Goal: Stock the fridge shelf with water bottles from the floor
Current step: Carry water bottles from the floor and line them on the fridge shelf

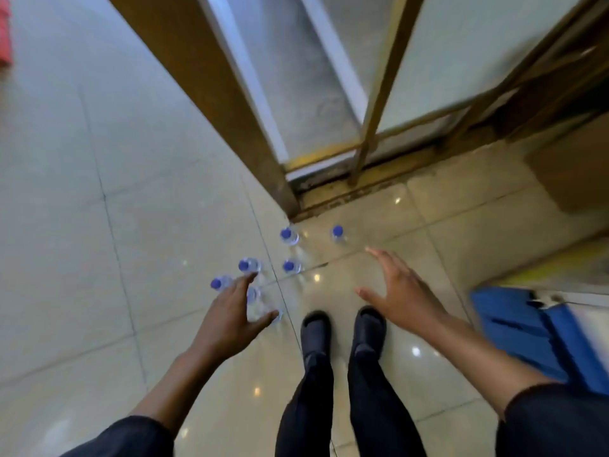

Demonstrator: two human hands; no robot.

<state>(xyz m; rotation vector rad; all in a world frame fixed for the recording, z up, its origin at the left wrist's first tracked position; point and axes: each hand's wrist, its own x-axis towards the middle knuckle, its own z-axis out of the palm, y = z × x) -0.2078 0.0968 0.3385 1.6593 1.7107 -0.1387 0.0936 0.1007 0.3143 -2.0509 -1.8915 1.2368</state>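
Observation:
Several clear water bottles with blue caps stand on the shiny tiled floor ahead of my feet. One bottle (289,236) and another bottle (337,233) are farthest, near the door frame. Closer stand a bottle (291,266), a bottle (249,265) and a bottle (220,283). My left hand (234,316) hangs above the floor with fingers spread over one more bottle (255,300), partly hidden by it; I cannot tell if it touches. My right hand (400,291) is open, palm down, empty, to the right of the bottles.
A brown door frame (211,94) and glass panels rise ahead. A blue crate-like object (527,328) sits at the right. A cardboard box (573,173) stands far right. My two black shoes (342,331) are just behind the bottles. A red object (5,34) is at far left.

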